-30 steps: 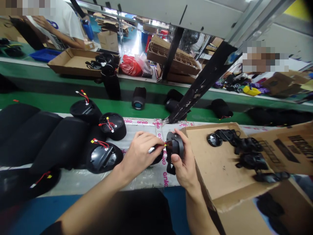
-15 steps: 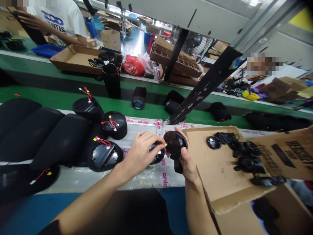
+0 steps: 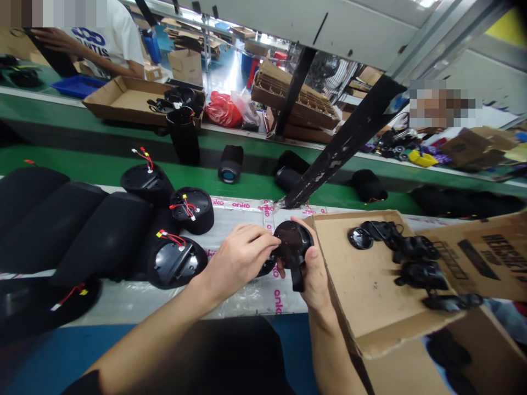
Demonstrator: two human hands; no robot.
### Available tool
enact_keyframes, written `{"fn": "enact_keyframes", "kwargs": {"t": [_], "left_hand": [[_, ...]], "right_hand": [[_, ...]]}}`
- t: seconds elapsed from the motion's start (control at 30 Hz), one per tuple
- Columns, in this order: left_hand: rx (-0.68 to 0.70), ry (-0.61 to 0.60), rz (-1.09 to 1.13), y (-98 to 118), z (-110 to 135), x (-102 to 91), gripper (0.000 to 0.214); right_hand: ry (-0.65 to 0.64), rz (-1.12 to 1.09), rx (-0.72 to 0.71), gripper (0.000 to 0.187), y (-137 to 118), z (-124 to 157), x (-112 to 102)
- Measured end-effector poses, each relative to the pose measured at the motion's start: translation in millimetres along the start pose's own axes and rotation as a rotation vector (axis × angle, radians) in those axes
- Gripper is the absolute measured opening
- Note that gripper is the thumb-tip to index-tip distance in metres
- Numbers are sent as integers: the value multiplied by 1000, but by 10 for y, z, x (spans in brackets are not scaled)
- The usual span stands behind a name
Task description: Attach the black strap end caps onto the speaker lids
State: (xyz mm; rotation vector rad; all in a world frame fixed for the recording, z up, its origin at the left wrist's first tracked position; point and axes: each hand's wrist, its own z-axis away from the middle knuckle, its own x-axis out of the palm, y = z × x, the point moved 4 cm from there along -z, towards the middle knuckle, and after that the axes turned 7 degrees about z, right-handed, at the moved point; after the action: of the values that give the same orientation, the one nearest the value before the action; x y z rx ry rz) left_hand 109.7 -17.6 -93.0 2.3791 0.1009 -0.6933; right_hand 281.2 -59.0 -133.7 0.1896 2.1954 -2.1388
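Now in hand: a black cap (image 3: 293, 244), held in the air over the desk (image 3: 247, 302); by the look of it, fine handwork at its edge, though the exact step is hard to tell. Clock directions below are read around the cap as seen by the wearer.
Left hand (image 3: 242, 252): just off the cap at nine o'clock; its fingers are drawn together and meet the edge, and whether they pinch a wire there cannot be told.
Right hand (image 3: 317, 277): at four o'clock, clamped on the cap, thumb on the near side.
Strap (image 3: 298, 281): hangs from the cap at six o'clock.
Dark part (image 3: 267, 267): on the desk at eight o'clock, partly hidden by the left hand.
Speakers (image 3: 177, 264): toward nine and ten o'clock, several with red wires (image 3: 175, 238) showing on their end faces.
Box (image 3: 366, 299): at four o'clock, near the right hand, with loose black parts (image 3: 360, 238) inside.
Belt (image 3: 255, 178): green, beyond the desk at eleven o'clock.
Next move: judged from this pose, it calls for a steady right grip and a light, exact left touch.
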Motion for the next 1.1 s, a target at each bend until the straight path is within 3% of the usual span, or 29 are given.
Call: {"fn": "enact_keyframes", "kwargs": {"t": [0.1,0.27,0.4,0.53,0.73,0.83,1.0,1.1], "left_hand": [[-34,21,-10,9,1,22,11],[-71,18,-42,29,9,53,12],[-44,-50,-26,18,1,29,13],[-144,-44,43,-23,-28,-20,9],[-318,-135,180,-79,-155,1,22],[-368,-122,247,-91,-154,3,20],[-337,5,208,-48,83,-86,9],[-365,44,208,-75,249,-77,11]], "right_hand": [[63,-231,97,71,36,-10,51],[84,-238,120,72,68,-11,72],[87,-87,44,68,-3,7,4],[106,227,-167,79,-176,-19,-118],[-122,190,-216,81,-229,-131,-172],[-152,162,-219,79,-229,-130,-196],[-271,152,-110,85,-226,-18,-141],[-232,245,-106,83,-278,28,-93]]}}
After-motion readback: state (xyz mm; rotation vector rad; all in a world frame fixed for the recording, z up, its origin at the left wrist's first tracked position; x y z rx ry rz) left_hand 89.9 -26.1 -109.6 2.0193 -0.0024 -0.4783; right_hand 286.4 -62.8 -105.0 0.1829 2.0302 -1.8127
